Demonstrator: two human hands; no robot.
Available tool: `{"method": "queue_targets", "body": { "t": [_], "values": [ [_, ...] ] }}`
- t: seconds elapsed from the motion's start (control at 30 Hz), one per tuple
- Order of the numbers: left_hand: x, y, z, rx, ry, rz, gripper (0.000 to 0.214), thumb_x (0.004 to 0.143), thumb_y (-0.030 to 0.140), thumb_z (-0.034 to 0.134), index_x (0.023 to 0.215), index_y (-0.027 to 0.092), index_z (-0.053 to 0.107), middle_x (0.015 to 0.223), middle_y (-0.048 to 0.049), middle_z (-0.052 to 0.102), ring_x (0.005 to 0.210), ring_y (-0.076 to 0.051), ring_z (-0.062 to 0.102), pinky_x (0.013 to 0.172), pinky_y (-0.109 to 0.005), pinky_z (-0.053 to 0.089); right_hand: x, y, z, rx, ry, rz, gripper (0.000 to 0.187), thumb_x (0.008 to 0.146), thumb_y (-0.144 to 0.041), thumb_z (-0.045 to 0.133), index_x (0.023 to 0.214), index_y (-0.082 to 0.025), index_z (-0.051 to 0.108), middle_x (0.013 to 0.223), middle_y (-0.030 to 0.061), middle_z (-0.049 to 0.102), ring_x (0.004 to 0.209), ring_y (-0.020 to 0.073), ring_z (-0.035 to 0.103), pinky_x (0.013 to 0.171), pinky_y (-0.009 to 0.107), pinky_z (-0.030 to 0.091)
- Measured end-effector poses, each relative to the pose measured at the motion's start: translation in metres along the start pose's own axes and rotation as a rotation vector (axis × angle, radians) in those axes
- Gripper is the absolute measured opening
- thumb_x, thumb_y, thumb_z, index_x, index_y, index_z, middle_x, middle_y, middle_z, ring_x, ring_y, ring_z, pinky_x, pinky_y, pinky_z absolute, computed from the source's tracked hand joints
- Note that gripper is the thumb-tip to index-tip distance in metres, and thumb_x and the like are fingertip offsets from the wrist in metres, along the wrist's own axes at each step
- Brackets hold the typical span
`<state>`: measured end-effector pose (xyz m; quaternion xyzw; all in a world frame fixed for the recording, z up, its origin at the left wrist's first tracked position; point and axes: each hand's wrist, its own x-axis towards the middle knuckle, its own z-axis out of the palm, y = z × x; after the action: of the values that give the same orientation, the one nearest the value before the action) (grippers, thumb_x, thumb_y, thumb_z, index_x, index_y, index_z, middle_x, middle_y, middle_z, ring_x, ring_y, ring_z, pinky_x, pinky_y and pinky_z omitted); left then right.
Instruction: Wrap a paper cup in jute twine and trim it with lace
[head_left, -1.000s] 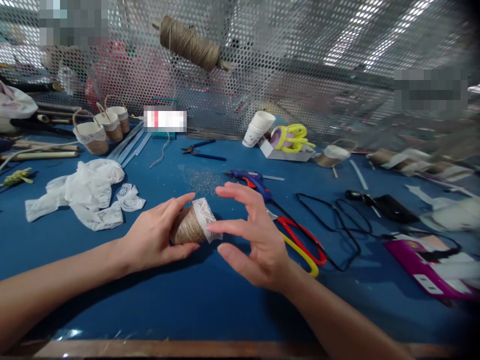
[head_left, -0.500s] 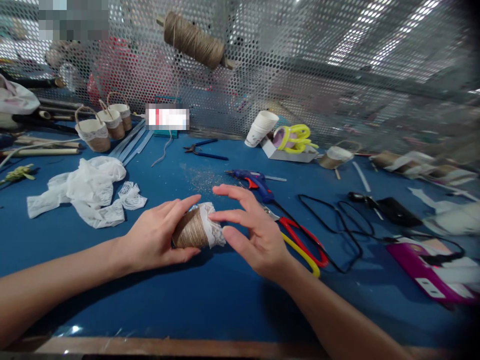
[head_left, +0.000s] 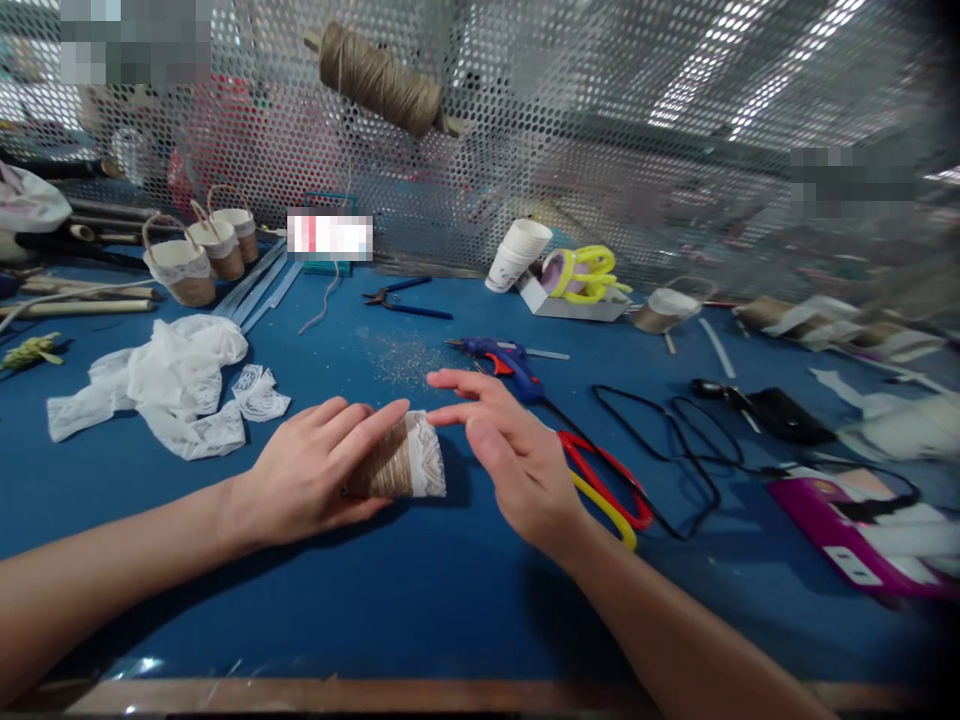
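A twine-wrapped paper cup [head_left: 390, 468] with a white lace band at its rim lies on its side on the blue table [head_left: 390, 600]. My left hand [head_left: 311, 480] is wrapped over the cup's body and holds it down. Just right of the rim is my right hand [head_left: 510, 455], fingers stretched out and apart, fingertips close to the lace, nothing in it.
Red and yellow scissors [head_left: 604, 490] and a blue glue gun [head_left: 499, 358] lie beside my right hand. White lace scraps [head_left: 172, 385] sit left. Finished small baskets [head_left: 199, 255], pliers [head_left: 401, 298], white cups [head_left: 517, 255], black cable [head_left: 675, 440], a twine spool [head_left: 379, 80] on the mesh wall.
My left hand has rolled the cup so its fingers lie over the top. My right hand let go of the lace rim and opened, drifting slightly right.
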<state>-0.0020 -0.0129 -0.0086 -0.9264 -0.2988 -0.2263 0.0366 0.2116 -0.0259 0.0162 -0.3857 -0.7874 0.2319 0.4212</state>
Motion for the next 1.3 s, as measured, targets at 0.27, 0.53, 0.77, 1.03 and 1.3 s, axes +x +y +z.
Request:
{"method": "queue_targets", "body": {
  "t": [0.27,0.53,0.77,1.03,1.3],
  "values": [
    [0.0000,-0.0004,-0.0004,0.101,0.047,0.070,0.067,0.075,0.035,0.060,0.129,0.007,0.031,0.091,-0.0120,0.062,0.074,-0.023,0.055,0.063,-0.034,0.050,0.0014,-0.0007,0.0002,0.002,0.016,0.059,0.033,0.092,-0.031,0.035,0.090,-0.020,0.066,0.114,0.0088,0.059,0.108,0.0221,0.053,0.094,0.043,0.040],
    [0.0004,-0.0024,-0.0013,0.175,0.085,0.064,0.062,0.075,0.029,0.060,0.128,0.010,0.034,0.095,-0.0126,0.063,0.078,-0.024,0.056,0.064,-0.035,0.049,0.0054,0.0013,-0.0009,0.010,0.151,0.297,0.033,0.089,-0.041,0.039,0.081,-0.018,0.061,0.087,0.0064,0.062,0.084,0.0183,0.057,0.077,0.034,0.044],
    [-0.0014,-0.0016,0.0002,0.201,0.123,0.050,0.061,0.077,0.031,0.060,0.129,0.012,0.034,0.097,-0.0130,0.060,0.080,-0.025,0.054,0.068,-0.037,0.048,0.0052,0.0022,0.0059,0.429,-0.157,0.606,0.022,0.076,-0.038,0.058,0.068,-0.018,0.056,0.064,-0.0013,0.053,0.060,0.0113,0.046,0.060,0.028,0.039],
    [-0.0019,-0.0015,0.0026,-0.624,-0.027,-0.431,0.083,0.071,0.057,0.059,0.134,0.019,0.022,0.107,-0.0122,0.052,0.092,-0.026,0.056,0.078,-0.042,0.047,0.0047,-0.0035,0.0042,0.273,-0.150,0.349,0.016,0.077,-0.026,0.055,0.064,-0.019,0.050,0.066,-0.0020,0.048,0.063,0.0112,0.044,0.061,0.027,0.037],
    [0.0054,0.0041,0.0028,-1.040,-0.155,-0.645,0.072,0.070,0.042,0.064,0.128,0.017,0.029,0.100,-0.0079,0.055,0.080,-0.019,0.057,0.073,-0.035,0.048,0.0023,-0.0045,0.0060,0.098,-0.176,0.238,0.009,0.077,-0.027,0.056,0.071,-0.020,0.054,0.076,0.0020,0.056,0.075,0.0159,0.051,0.073,0.032,0.042]
  ]
}}
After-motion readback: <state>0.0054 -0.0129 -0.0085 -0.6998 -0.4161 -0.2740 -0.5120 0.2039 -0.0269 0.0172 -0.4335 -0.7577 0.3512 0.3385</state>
